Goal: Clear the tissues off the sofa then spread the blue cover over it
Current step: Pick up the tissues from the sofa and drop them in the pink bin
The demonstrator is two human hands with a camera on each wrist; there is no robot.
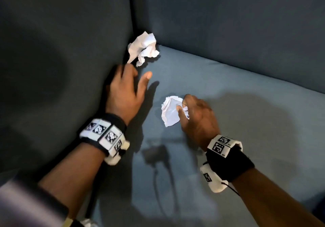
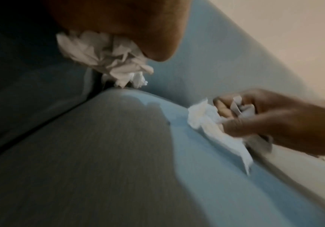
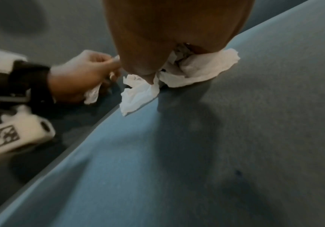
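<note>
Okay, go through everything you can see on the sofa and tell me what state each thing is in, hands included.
Crumpled white tissue in the sofa corner: lying against the armrest, edge pinched by the left hand.
Crumpled white tissue on the seat: gripped by the right hand.
Left hand: fingers on the corner tissue.
Right hand: curled round the seat tissue.
Blue-grey fabric sofa: uncovered.

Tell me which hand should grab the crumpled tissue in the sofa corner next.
Left. The left hand is right beside the corner tissue, with its fingertips at the tissue's lower edge. The right hand already grips another tissue farther out on the seat.
</note>
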